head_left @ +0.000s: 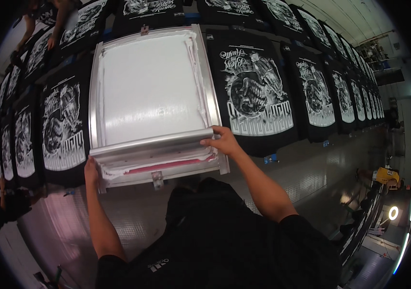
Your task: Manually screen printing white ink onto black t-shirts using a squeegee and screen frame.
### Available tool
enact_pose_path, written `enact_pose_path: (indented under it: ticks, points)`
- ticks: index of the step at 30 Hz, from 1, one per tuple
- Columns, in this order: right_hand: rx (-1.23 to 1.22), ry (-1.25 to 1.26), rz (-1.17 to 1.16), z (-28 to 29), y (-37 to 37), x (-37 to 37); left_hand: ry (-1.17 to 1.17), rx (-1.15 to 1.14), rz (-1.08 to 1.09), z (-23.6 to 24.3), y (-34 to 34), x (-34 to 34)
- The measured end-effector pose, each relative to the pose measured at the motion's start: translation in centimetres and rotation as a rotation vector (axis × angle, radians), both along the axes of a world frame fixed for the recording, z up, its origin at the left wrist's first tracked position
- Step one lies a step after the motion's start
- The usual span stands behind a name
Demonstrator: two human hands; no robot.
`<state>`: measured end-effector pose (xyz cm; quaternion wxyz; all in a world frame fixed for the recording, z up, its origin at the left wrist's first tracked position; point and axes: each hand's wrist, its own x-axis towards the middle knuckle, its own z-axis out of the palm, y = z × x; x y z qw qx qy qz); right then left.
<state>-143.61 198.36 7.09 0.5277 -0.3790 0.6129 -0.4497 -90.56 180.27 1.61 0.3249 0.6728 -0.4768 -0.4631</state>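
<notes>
Right up close, the right hand grips one end of the metal bar, thumb on its near face; the left hand looks curled at the other end, though its fingers are mostly hidden. The bar lies across the near end of the frame, with a white layer spread beyond it. On both sides, shirts like this black shirt already carry white prints; what's under the frame can't be judged. Farther off, another person's arm shows at upper left.
</notes>
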Motion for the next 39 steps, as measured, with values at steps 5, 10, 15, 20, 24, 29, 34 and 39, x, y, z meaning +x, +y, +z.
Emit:
enact_pose_path:
  ticks: [5,10,15,20,24,29,34,39]
  points:
    - [0.015,-0.028,-0.087,2.4,4.6,-5.8,-0.008,-0.098,-0.054,4.6,4.5,-8.6]
    - [0.06,-0.034,-0.182,4.6,12.3,-17.1,0.115,-0.035,-0.052,6.1,11.0,-21.5]
    - [0.03,0.078,-0.238,3.9,21.0,-31.1,0.121,-0.07,-0.152,-0.4,17.0,-35.3]
    - [0.053,0.01,-0.251,2.5,24.9,-39.9,0.156,-0.045,-0.154,1.8,22.1,-44.9]
    - [0.102,0.057,-0.188,0.8,24.8,-43.7,0.13,-0.078,-0.126,3.1,23.6,-48.4]
    - [0.099,0.115,-0.219,-0.8,22.9,-45.4,0.051,-0.049,-0.088,0.1,22.2,-48.4]
    - [0.024,0.004,-0.201,-1.8,22.1,-45.4,-0.027,-0.051,-0.073,0.7,21.0,-49.6]
    - [0.046,0.003,-0.219,-2.8,22.1,-44.5,0.042,-0.05,-0.082,0.2,20.7,-49.1]
